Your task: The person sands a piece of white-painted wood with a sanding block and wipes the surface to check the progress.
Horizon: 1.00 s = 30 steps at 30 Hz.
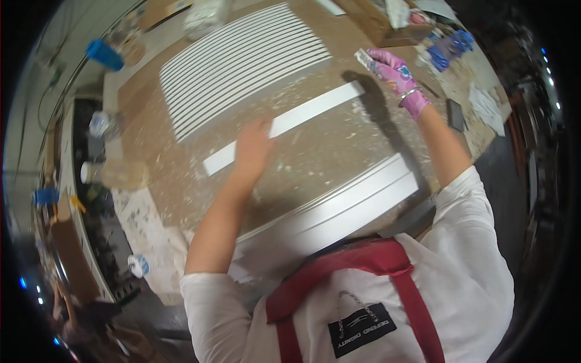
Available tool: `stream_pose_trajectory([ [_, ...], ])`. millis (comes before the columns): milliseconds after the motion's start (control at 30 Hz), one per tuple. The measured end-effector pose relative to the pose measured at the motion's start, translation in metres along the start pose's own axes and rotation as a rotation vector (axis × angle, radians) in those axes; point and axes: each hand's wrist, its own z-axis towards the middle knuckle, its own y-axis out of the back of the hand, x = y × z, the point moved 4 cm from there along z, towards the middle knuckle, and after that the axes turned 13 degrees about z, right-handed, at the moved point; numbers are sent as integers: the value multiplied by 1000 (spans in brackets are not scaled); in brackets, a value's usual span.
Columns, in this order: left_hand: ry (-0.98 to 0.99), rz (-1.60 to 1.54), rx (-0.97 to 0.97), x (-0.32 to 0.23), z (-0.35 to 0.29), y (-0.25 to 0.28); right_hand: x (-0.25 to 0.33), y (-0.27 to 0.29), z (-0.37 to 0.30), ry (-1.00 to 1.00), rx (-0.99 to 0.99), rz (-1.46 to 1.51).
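A flat white strip (318,109) lies slantwise across the middle of the brown worktable (302,163). Over its left part is my bare left hand (254,145), blurred by motion; whether the fingers grip the strip cannot be made out. My right hand (394,74), in a pink patterned glove, is raised past the strip's right end. Its fingers are closed on a small whitish folded piece (365,59), whose kind is unclear. Beyond the strip, many slim white strips (248,57) lie side by side in a panel-like row. Nearer me is a stack of wider white boards (339,206).
A clear plastic bag (206,18) sits at the back. Along the left are a blue bottle (105,54), a clear jar (121,174) and crumpled plastic (103,124). At the right lie a blue-purple bundle (451,48), a dark block (455,115) and a white cloth (486,109).
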Motion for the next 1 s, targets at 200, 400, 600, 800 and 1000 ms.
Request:
stream_pose_trajectory([
  [200,17,15,24,-18,9,11,-61,29,-11,12,-48,-374],
  [400,44,49,51,-18,9,16,-44,31,-53,-286,70,-295],
  [600,-2,65,-27,-11,9,0,24,-34,-41,12,377,-424],
  [800,100,11,-170,0,2,-32,24,-309,-40,295,969,-402],
  [1000,-15,153,156,-8,7,-32,7,-414,-57,555,1085,-1126],
])
